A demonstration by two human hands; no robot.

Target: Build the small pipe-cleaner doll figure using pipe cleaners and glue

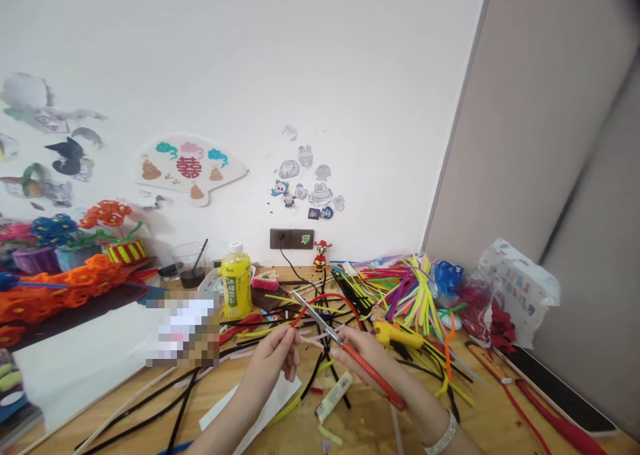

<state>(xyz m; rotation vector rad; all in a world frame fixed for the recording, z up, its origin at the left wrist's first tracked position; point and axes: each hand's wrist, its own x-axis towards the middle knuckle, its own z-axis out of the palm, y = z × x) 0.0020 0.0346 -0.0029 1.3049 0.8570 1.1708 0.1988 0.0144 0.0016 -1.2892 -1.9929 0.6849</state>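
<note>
My left hand (281, 353) is closed, thumb and fingers pinched at one end of a red pipe cleaner (327, 295). That pipe cleaner arches up and over toward my right hand (364, 356). In my right hand is a pair of scissors (373, 373) with red-orange handles; its metal blades point up and left, over the space between my hands. A short pale strip (313, 341) shows beside my left fingertips, and I cannot tell which hand holds it. Black pipe cleaners (187, 408) and yellow ones lie around and beneath both hands.
A yellow bottle (236, 283) stands behind my left hand. Beyond my right hand are a yellow glue gun (397, 335) and a heap of coloured pipe cleaners (417, 291). Orange pipe-cleaner flowers (65, 291) sit at left. A cup of dark liquid (193, 275) stands near the wall.
</note>
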